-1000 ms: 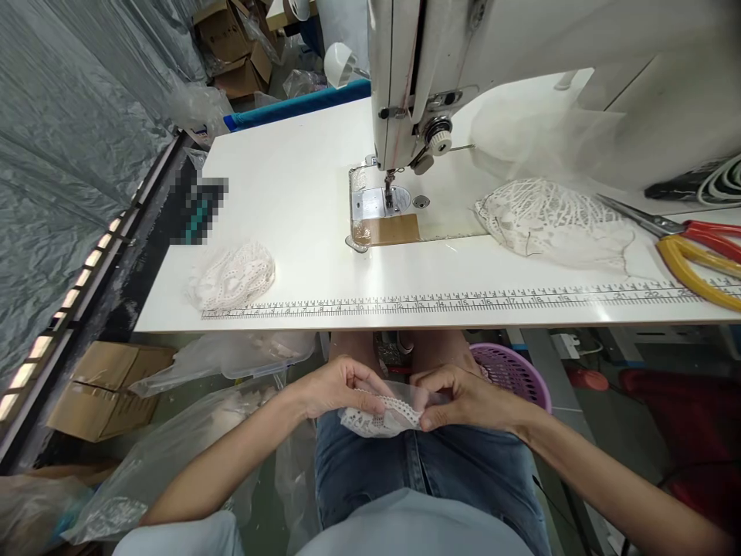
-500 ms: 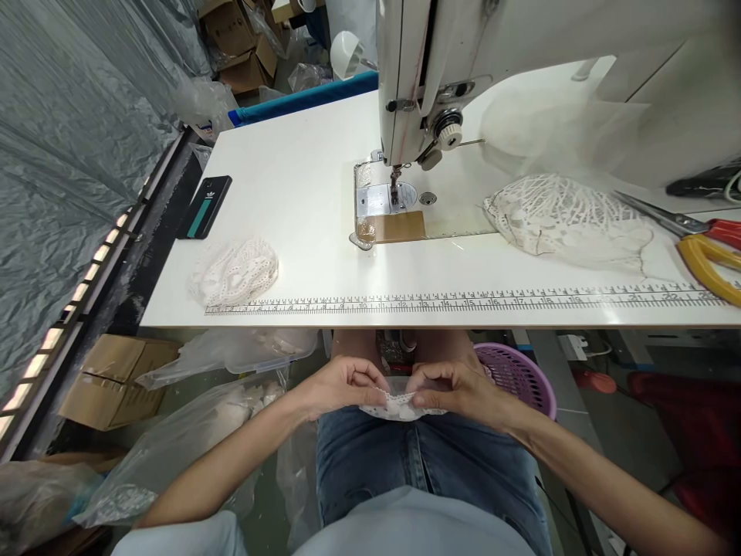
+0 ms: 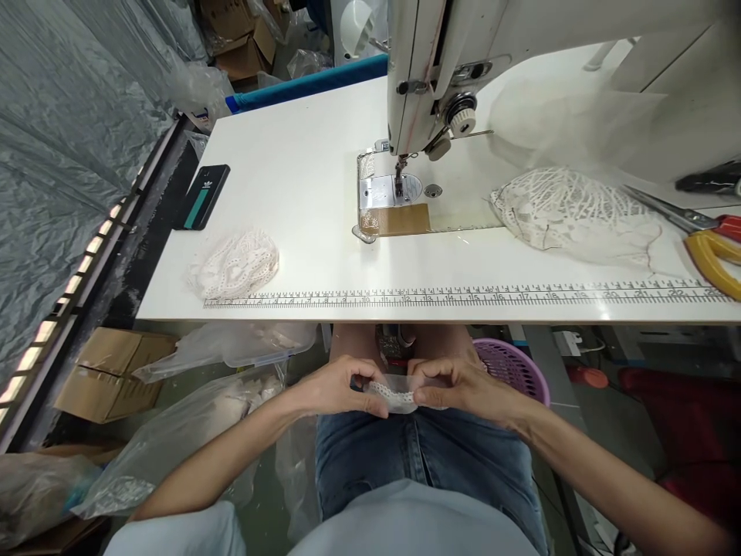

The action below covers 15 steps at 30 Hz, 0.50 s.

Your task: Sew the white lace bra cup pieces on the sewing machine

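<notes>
Above my lap, a small piece of white lace (image 3: 397, 396) with a sheer edge stretches between my two hands. My right hand (image 3: 448, 384) pinches its right part between thumb and fingers. At the other end, my left hand (image 3: 347, 388) has its curled fingers at the lace, with the thumb stretched along the near side and a gap showing behind it. The left fingertips are partly hidden, but the lace end lies among them. Both hands are below the front edge of the white sewing table (image 3: 312, 255).
A sewing machine (image 3: 417, 85) stands on the table. A lace bundle (image 3: 237, 265) and a phone (image 3: 202, 197) lie at left; more lace (image 3: 561, 208) and scissors (image 3: 695, 224) at right. A printed ruler (image 3: 451, 296) runs along the edge. A purple basket (image 3: 515, 371) sits below.
My left thumb and fingers have spread and shifted on the lace, whose left end now shows more. My right hand keeps its pinch. The view has shifted slightly.
</notes>
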Tool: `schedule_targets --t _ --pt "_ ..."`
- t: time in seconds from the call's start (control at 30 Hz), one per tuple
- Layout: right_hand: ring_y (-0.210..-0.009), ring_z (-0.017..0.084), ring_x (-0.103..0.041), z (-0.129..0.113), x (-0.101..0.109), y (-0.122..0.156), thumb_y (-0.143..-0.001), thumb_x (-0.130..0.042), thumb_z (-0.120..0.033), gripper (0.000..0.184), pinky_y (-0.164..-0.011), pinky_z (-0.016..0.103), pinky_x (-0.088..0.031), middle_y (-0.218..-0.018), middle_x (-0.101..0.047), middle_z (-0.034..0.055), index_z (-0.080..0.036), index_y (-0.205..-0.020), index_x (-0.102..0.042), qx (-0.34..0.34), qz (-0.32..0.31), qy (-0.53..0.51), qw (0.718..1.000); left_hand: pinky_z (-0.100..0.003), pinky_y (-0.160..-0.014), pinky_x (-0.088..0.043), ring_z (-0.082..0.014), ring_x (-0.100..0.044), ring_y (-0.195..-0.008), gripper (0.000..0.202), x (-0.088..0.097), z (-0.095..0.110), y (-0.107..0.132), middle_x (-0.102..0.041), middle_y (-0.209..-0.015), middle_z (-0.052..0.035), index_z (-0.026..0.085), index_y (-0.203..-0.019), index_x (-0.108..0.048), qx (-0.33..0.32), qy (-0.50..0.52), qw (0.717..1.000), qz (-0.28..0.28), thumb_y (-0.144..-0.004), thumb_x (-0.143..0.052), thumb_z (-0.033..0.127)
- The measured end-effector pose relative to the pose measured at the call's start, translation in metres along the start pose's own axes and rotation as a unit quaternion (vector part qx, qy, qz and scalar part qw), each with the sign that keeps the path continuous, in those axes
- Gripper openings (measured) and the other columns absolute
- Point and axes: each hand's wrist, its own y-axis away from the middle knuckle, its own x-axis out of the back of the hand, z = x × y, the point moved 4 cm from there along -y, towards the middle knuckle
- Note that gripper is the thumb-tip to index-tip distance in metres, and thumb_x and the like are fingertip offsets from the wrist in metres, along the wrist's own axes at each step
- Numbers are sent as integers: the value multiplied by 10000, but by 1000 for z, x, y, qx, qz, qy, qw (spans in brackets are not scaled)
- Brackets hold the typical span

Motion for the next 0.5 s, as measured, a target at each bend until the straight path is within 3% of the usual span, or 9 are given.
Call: schedule_targets --t 0.1,0.23,0.5 --pt "-665 117 -432 -9 -6 -5 -759 -661 -468 326 -601 246 -325 -729 -501 -1 -143 -738 -665 6 -9 32 999 -183 -613 -364 -106 -524 -706 335 -1 11 -6 -623 -767 14 166 -877 -672 -8 -25 1000 -7 -626 -779 361" --pt "-706 130 -469 -14 -5 -4 -773 -652 -445 303 -639 246 -349 -749 -522 1 -142 -754 -640 26 -24 55 998 -173 -518 -316 -75 -469 -582 275 -2 21 -9 -567 -615 32 141 -785 -676 6 -50 999 -19 -691 -723 395" --pt "-666 114 -462 3 4 2 -789 -653 -384 246 -597 237 -337 -752 -513 1 -139 -791 -672 51 -61 153 985 -193 -634 -402 -103 -543 -698 176 9 10 1 -628 -775 -18 136 -768 -718 36 -11 998 -45 -706 -721 301"
